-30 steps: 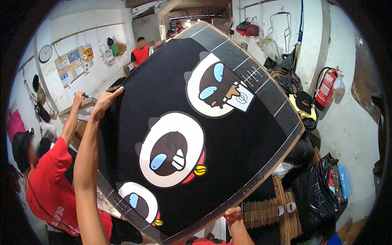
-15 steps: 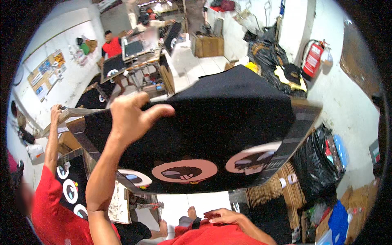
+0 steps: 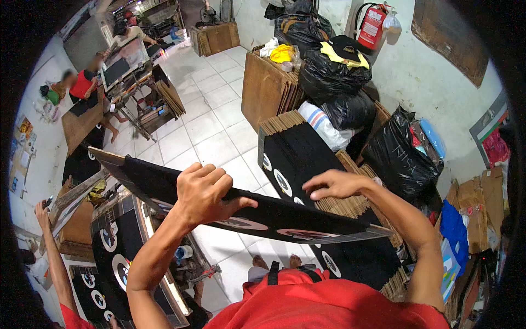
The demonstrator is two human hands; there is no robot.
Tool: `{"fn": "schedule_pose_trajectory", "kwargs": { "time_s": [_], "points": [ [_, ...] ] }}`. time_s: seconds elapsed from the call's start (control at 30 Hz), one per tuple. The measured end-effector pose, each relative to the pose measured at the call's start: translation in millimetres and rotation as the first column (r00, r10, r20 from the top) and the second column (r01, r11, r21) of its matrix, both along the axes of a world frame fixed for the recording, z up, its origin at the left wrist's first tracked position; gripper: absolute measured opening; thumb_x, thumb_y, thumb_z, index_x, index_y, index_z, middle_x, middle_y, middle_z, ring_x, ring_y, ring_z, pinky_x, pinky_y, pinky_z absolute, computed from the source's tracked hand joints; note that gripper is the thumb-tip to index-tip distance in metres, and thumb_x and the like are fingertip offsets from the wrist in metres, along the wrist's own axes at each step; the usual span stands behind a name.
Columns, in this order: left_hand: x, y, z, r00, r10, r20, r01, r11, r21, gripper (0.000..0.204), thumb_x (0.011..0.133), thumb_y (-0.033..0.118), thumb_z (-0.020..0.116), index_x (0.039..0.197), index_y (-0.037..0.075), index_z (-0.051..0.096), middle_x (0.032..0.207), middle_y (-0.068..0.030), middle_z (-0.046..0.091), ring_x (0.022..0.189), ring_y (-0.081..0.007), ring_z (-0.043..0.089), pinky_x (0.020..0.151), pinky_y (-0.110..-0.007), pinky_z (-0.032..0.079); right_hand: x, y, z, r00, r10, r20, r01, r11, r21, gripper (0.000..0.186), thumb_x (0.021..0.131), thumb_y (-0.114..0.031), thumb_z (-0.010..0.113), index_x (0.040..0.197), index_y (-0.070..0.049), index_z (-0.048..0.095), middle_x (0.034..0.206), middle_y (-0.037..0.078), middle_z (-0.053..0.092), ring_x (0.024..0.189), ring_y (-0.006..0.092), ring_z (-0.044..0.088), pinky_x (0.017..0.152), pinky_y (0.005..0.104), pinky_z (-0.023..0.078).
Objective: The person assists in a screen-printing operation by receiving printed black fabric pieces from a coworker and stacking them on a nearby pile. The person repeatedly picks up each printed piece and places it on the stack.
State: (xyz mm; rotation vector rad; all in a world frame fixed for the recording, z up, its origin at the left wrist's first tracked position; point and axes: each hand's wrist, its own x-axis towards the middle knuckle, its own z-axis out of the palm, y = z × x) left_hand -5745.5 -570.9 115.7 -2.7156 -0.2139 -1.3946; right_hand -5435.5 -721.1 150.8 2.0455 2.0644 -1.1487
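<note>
A flat board wrapped in black printed cloth (image 3: 274, 210) is tilted in front of me, its upper edge towards me and pale round eye-like prints along its side. My left hand (image 3: 204, 196) is closed over that upper edge, thumb pointing right along it. My right hand (image 3: 338, 185) is on the board's far right side, fingers loosely bent and apart, above a stack of similar boards with black printed cloth (image 3: 298, 156). It looks to hold nothing; whether its fingertips touch the stack I cannot tell.
On the left, another person's arm (image 3: 52, 257) reaches up beside cloth-covered boards (image 3: 112, 236) on a stand. Black plastic bags (image 3: 402, 156) and a fire extinguisher (image 3: 372, 26) line the right wall. Brown boards (image 3: 268, 96) stand beyond the stack. Two people are farther back at a press (image 3: 129, 63).
The board has swung from facing me broadly to nearly edge-on and lower. My right hand has risen from my lap to beyond the board. The view has turned rightward.
</note>
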Motion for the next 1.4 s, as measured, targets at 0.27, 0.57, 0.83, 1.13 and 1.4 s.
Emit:
{"fn": "schedule_pose_trajectory", "kwargs": {
  "time_s": [0.27,0.57,0.83,1.13,1.4],
  "points": [
    [-0.6,-4.3,-21.0,0.977,-0.092,0.191,0.091,0.996,0.015,0.063,0.049,0.058,0.078,0.051,0.015,0.032,0.049,0.0021,0.031,0.041,-0.0139,0.033,0.044,-0.029,0.024,6.5,-24.0,-112.0,0.839,-0.42,-0.347,0.131,0.774,-0.619,0.022,0.087,-0.018,0.06,0.105,-0.006,0.065,0.083,-0.005,0.063,0.069,0.0023,0.051,0.057,0.0206,0.041],
    [20.4,-11.2,-21.0,0.968,-0.176,0.18,0.174,0.984,0.029,0.065,0.049,0.057,0.078,0.051,0.014,0.03,0.048,0.0016,0.032,0.041,-0.0145,0.033,0.044,-0.028,0.024,16.1,-51.9,-72.2,0.847,-0.37,-0.382,0.298,0.925,-0.237,0.018,0.079,-0.014,0.07,0.089,0.0,0.065,0.079,0.0,0.064,0.07,0.0066,0.054,0.064,0.0258,0.046],
    [41.3,-8.2,-19.5,0.956,-0.22,0.193,0.223,0.975,0.006,0.064,0.046,0.055,0.079,0.05,0.012,0.031,0.046,-0.0001,0.033,0.04,-0.016,0.035,0.043,-0.029,0.026,-36.3,-63.9,82.4,0.944,-0.302,0.136,0.226,0.888,0.4,0.015,0.078,-0.012,0.068,0.076,0.001,0.06,0.06,0.003,0.052,0.058,0.007,0.046,0.054,0.0275,0.039],
    [56.9,3.0,-22.0,0.963,-0.218,0.156,0.223,0.975,-0.015,0.054,0.054,0.052,0.079,0.052,0.011,0.043,0.049,0.0001,0.043,0.044,-0.015,0.045,0.046,-0.028,0.03,-97.7,-54.0,103.1,0.987,-0.067,0.148,-0.009,0.887,0.461,0.036,0.078,-0.027,0.069,0.094,0.003,0.062,0.087,0.017,0.064,0.079,0.0311,0.063,0.068,0.0374,0.049],
    [84.9,12.8,-47.8,0.949,-0.281,0.141,0.289,0.956,-0.043,0.055,0.053,0.056,0.077,0.052,0.012,0.043,0.053,-0.0009,0.045,0.048,-0.0171,0.049,0.048,-0.03,0.034,-102.9,25.5,0.6,0.919,-0.063,0.39,-0.04,0.967,0.25,0.018,0.072,-0.014,0.061,0.076,0.003,0.063,0.074,0.026,0.062,0.076,0.0405,0.063,0.071,0.0452,0.051]
  ]
}}
